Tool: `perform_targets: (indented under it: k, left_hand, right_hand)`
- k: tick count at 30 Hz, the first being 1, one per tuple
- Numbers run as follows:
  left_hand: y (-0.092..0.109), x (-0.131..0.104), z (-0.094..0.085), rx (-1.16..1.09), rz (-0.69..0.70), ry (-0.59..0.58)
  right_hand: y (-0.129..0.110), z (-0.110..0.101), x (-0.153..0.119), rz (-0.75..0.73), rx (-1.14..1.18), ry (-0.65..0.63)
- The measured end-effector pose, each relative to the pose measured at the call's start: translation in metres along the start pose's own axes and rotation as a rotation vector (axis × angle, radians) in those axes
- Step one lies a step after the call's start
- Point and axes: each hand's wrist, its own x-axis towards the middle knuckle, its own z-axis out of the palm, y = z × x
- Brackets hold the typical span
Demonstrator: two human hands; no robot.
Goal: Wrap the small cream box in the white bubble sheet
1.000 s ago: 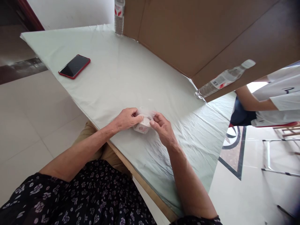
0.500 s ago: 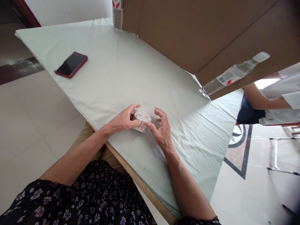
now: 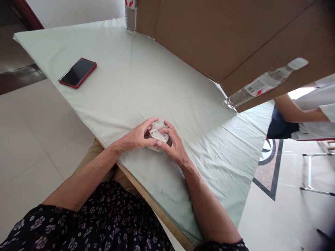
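Between my hands, close to the near table edge, is a small tissue pack (image 3: 159, 135) with crumpled white tissue standing up from its top. My left hand (image 3: 142, 135) curves round its left side, thumb along the front and fingers behind. From the right, my right hand (image 3: 174, 143) closes round it too, its thumb tip meeting the left thumb and its fingers on the tissue. Most of the pack's lower part is hidden by the thumbs.
A black phone in a red case (image 3: 77, 72) lies on the pale green tablecloth (image 3: 117, 87). A large cardboard panel (image 3: 193, 38) stands at the back, with a plastic bottle (image 3: 264, 85) leaning against it and another bottle (image 3: 130, 17) upright. A person's arm (image 3: 293, 109) shows at right.
My right hand has moved left and closed in on the tissue pack; its fingers were apart from it before. The printed front is now covered by the thumbs.
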Motion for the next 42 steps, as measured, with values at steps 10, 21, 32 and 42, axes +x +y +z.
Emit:
perform_targets:
  k: [10, 21, 32, 42]
  left_hand:
    - [0.003, 0.004, 0.004, -0.026, -0.022, 0.012]
    - [0.004, 0.010, 0.012, 0.009, 0.027, 0.108]
    - [-0.004, 0.014, 0.009, -0.065, 0.040, 0.071]
    - [-0.002, 0.013, 0.009, -0.061, 0.050, 0.062]
  right_hand:
    - [0.013, 0.003, -0.006, 0.070, 0.262, 0.118]
    - [0.012, 0.009, -0.003, 0.108, 0.375, 0.188]
    - [0.002, 0.000, 0.010, 0.161, 0.470, 0.233]
    - [-0.010, -0.001, 0.046, 0.179, 0.522, 0.241]
